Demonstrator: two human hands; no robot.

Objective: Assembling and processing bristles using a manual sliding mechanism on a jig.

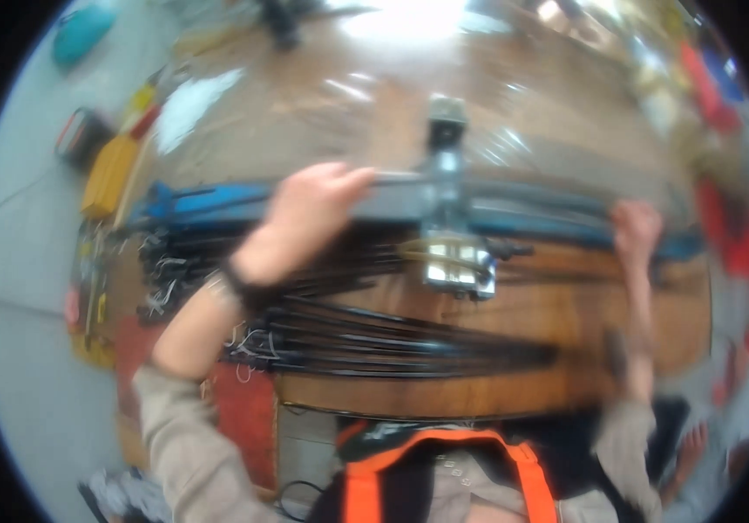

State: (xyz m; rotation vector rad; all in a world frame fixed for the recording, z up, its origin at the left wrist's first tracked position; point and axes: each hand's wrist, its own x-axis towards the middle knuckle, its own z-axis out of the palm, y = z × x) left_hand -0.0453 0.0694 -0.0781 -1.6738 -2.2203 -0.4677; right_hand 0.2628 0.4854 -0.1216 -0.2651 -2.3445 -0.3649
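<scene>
My left hand (318,207), with a dark band at the wrist, is closed around the end of a metal lever (402,178). That lever runs to an upright metal device (446,187) standing across a long blue rail (535,220). In front of the device sits a shiny metal block (459,264). My right hand (637,230) is closed at the rail's right part; blur hides what is in its fingers. Long black rods (348,342) lie in bundles nearer to me, with pale strings at their left ends.
Everything rests on a brown wooden table (479,388) with glossy clear sheeting at the back. A yellow case (106,179) stands past its left side, and a red board (245,418) lies at the near left. Red and mixed items (727,218) crowd the right side.
</scene>
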